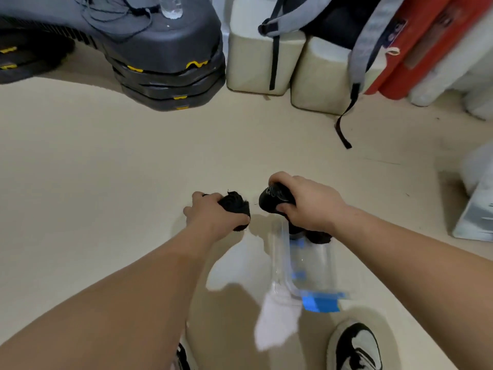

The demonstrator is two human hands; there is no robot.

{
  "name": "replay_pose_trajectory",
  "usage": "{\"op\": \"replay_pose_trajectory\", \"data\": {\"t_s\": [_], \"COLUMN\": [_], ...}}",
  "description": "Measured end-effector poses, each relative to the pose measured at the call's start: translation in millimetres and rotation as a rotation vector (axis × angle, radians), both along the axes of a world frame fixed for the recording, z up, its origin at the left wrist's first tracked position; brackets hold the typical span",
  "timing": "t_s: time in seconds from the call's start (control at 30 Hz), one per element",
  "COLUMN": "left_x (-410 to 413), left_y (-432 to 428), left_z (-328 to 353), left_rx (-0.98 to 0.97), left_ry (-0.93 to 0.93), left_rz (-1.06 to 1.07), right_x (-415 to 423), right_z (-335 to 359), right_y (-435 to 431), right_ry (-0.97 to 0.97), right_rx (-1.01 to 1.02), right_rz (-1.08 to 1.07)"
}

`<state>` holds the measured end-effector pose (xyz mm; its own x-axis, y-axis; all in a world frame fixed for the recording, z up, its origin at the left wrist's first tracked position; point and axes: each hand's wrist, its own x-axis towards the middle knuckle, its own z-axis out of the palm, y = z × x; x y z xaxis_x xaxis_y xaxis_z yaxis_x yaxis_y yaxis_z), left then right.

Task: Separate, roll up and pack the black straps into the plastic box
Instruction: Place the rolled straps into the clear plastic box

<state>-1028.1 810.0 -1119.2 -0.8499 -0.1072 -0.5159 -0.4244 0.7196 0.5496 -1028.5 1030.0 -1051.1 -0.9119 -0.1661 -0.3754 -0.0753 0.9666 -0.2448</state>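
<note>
My left hand [213,216] grips a rolled black strap [236,205] just above the beige floor. My right hand [306,202] grips a second rolled black strap [272,198] a little to the right, above the far end of the clear plastic box [309,265]. The box lies on the floor below my right wrist, with blue tape [321,303] at its near end. More black strap [318,236] shows inside the box's far end, partly hidden by my right hand.
Stacked black step platforms [165,62] stand at the back left. Beige foam blocks [256,57], a grey backpack [360,36] and red mats [426,41] line the back. A white cloth [277,321] lies near my shoes [354,345]. White packaging [477,209] sits at the right.
</note>
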Motion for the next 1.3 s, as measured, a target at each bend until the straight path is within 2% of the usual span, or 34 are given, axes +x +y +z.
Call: {"op": "replay_pose_trajectory", "data": {"t_s": [0.2, 0.4, 0.57, 0.7, 0.83, 0.93, 1.07, 1.2, 1.23, 1.3], "left_x": [29, 45, 44, 50, 54, 57, 66, 80, 84, 93], "left_y": [32, 62, 81, 90, 94, 101, 119, 149, 158, 174], "left_z": [45, 70, 70, 59, 51, 49, 47, 44, 42, 36], "left_rx": [-0.058, -0.007, 0.011, 0.035, 0.037, 0.041, 0.063, 0.011, -0.002, -0.019], "left_ry": [0.052, 0.118, 0.128, 0.088, 0.066, 0.073, 0.044, 0.022, 0.0, -0.077], "left_rz": [-0.274, -0.425, -0.57, -0.6, -0.611, -0.611, -0.635, -0.654, -0.641, -0.589], "right_x": [45, 66, 68, 83, 93, 98, 96, 88, 87, 88], "right_z": [16, -14, -43, -78, -102, -109, -106, -79, -74, -57], "right_y": [74, 76, 66, 73, 74, 74, 88, 122, 132, 142], "right_ry": [-0.192, -0.177, -0.105, -0.101, -0.002, 0.056, 0.03, 0.26, 0.297, 0.157], "right_rx": [0.074, 0.029, 0.126, 0.178, 0.147, 0.085, 0.076, 0.106, 0.136, 0.067], "right_rz": [-0.036, 0.033, 0.151, 0.158, 0.081, 0.035, -0.007, 0.031, -0.021, -0.277]}}
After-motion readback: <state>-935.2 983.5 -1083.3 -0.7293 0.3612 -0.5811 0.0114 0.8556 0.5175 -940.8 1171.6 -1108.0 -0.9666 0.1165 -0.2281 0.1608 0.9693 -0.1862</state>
